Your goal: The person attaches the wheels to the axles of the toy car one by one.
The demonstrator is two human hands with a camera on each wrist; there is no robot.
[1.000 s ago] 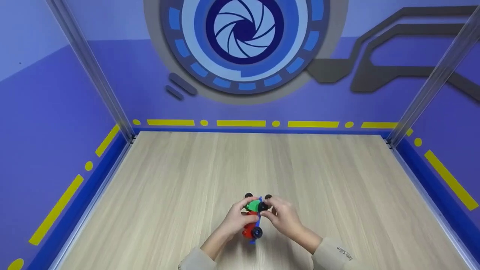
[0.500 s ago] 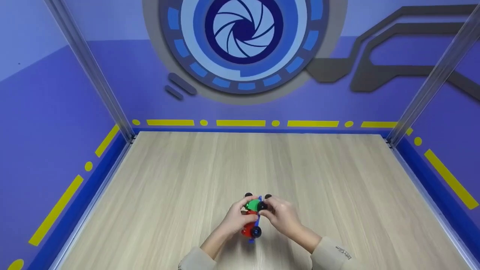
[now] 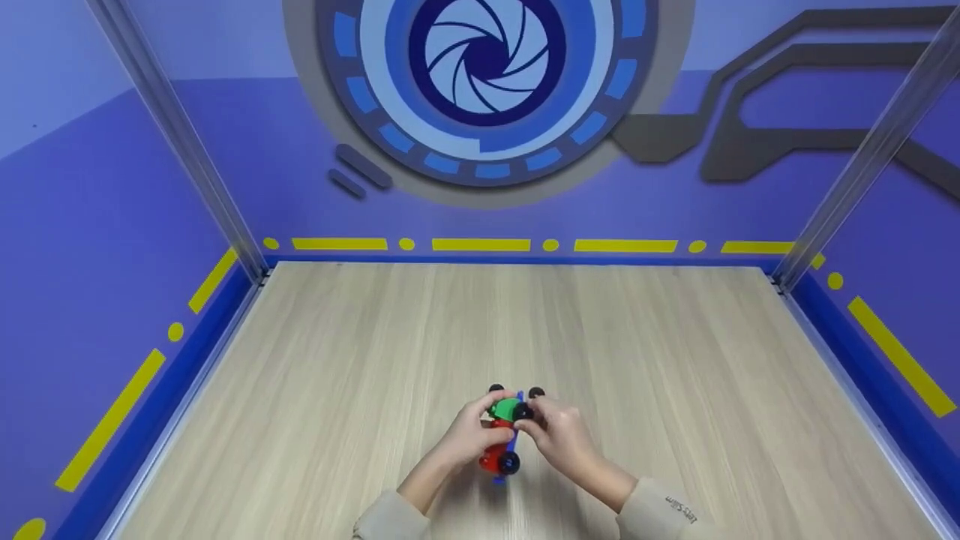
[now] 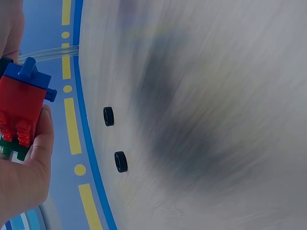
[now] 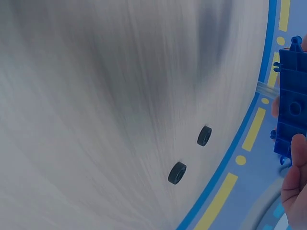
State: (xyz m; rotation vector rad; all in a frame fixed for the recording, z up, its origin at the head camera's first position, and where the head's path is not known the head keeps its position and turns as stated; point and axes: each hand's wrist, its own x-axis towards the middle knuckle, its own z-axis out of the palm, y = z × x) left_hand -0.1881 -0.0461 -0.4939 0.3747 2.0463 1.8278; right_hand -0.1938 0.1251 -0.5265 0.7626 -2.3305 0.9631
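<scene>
Car (image 3: 491, 459) edged left; right-wrist view shows underside (image 5: 293, 88).

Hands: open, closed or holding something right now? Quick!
Left hand: closed, holding the toy car.
Right hand: closed, pinching a wheel at the car's side.

- Red block (image 4: 21, 101): smooth plastic, slightly glossy
- Blue base (image 5: 293, 98): moulded plastic, soft sheen
- Loose wheels (image 5: 177, 173): black, matt, rubber-like
- Tabletop (image 3: 420, 330): wood-grain, matt
- Sleeves (image 3: 652, 510): matt cloth
- Side rail (image 3: 187, 409): bare metal, shiny
- Back wall (image 3: 255, 165): smooth printed panel
</scene>
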